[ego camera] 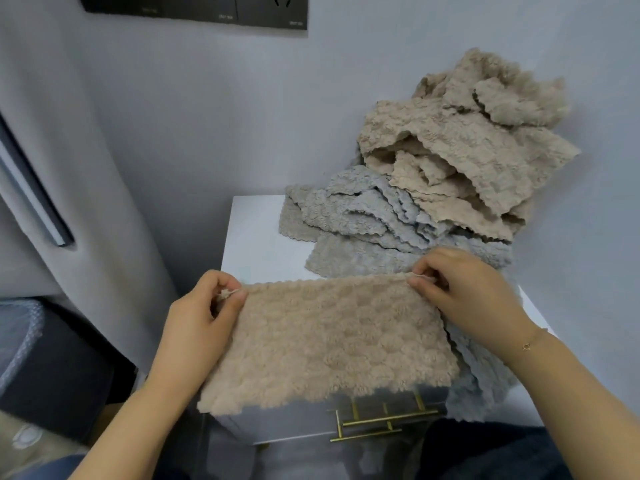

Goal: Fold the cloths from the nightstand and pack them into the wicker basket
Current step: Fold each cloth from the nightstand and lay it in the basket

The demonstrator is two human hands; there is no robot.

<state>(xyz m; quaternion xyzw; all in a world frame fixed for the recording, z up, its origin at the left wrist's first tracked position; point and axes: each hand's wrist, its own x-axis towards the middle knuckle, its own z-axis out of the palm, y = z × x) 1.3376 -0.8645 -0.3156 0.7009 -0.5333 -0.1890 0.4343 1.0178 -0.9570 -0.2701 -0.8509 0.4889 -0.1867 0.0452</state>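
A pale grey wall [207,116] backs a corner where a white nightstand [256,237] stands, with a dark socket panel [194,8] mounted high on the wall. Slim brass bar handles [384,420] show on the nightstand's front, low in the view. At the left edge hangs a grey curtain-like fabric [41,168], and below it lies something dark beside a patch of bubble wrap [17,341].

On the back and right of the nightstand top sits a loose heap of fluffy cloths with wavy edges: beige cloths [467,147] piled highest against the wall, blue-grey cloths [363,216] spread beneath and in front of them, some trailing off the right front edge.

In front of the heap, a beige fluffy rectangular cloth [329,337] is held stretched out, its lower edge hanging past the nightstand's front edge. The left hand [204,313] pinches the cloth's upper left corner between curled fingers and thumb. The right hand [464,289] pinches the upper right corner in the same way, fingers curled round the edge. A thin gold bracelet [528,345] circles the right wrist. The wicker basket is out of view.
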